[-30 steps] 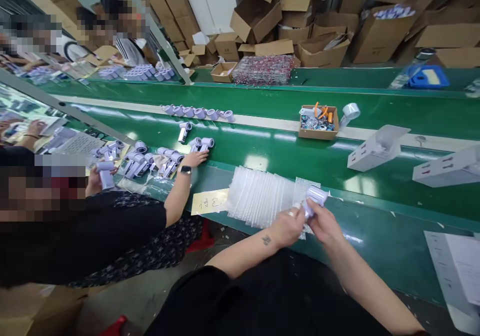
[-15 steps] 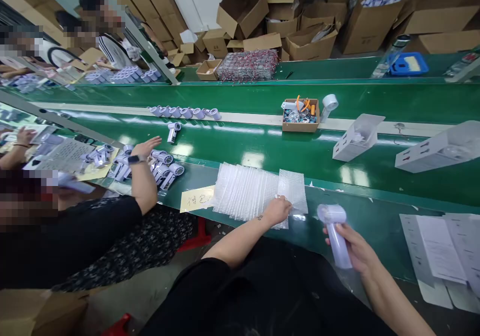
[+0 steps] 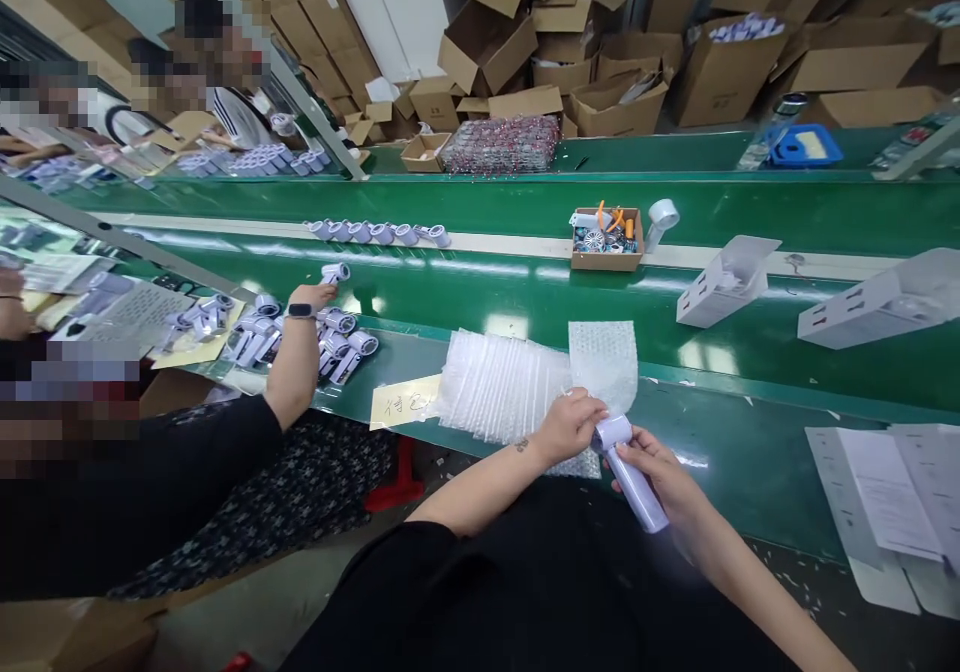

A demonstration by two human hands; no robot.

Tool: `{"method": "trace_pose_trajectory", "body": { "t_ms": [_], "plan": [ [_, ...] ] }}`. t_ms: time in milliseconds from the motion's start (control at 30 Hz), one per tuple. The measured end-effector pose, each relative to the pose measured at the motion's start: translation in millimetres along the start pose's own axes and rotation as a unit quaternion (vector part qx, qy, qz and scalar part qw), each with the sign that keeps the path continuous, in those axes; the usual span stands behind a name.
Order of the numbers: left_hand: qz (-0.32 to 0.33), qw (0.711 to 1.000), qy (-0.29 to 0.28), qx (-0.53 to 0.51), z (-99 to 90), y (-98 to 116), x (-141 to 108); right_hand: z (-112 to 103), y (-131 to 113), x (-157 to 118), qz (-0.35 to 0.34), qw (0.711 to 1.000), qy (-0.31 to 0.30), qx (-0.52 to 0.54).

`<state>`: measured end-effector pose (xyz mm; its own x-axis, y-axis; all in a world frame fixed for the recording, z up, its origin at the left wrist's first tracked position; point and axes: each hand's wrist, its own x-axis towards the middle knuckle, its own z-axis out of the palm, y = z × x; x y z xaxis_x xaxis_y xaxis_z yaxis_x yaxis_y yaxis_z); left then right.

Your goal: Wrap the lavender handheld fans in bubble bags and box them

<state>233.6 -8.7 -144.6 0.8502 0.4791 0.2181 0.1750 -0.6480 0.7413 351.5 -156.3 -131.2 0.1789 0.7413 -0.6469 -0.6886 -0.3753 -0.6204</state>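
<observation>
Green worktop (image 3: 739, 472) carries bubble sheets (image 3: 499, 387); just right of them, the right hand (image 3: 664, 472) curls round a lilac device (image 3: 640, 494), seemingly steadying it at the bunched left hand (image 3: 566, 427), whose hold is unclear.

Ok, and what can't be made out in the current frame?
All in the head view:
- Left hand: whether it pinches anything; its own fingers hide this.
- Lilac device: the part of its handle behind the right hand's fingers.
- White sheet: print too small.
- Rightmost carton: cut off by the edge.
</observation>
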Motion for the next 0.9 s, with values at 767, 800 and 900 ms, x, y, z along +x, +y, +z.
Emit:
{"method": "trace_pose_trajectory", "body": {
  "t_ms": [767,800,900],
  "plan": [
    [0.196,0.957,-0.086,0.193,-15.1,18,-11,48,-2,-16,-0.072,0.980,0.143,0.116],
    [0.173,0.966,-0.106,0.160,-16.0,22,-9,47,-1,-13,-0.060,0.979,0.141,0.133],
    [-0.007,0.990,-0.128,0.052,-22.7,27,1,40,2,-9,0.020,0.979,0.143,0.143]
  ]
}}
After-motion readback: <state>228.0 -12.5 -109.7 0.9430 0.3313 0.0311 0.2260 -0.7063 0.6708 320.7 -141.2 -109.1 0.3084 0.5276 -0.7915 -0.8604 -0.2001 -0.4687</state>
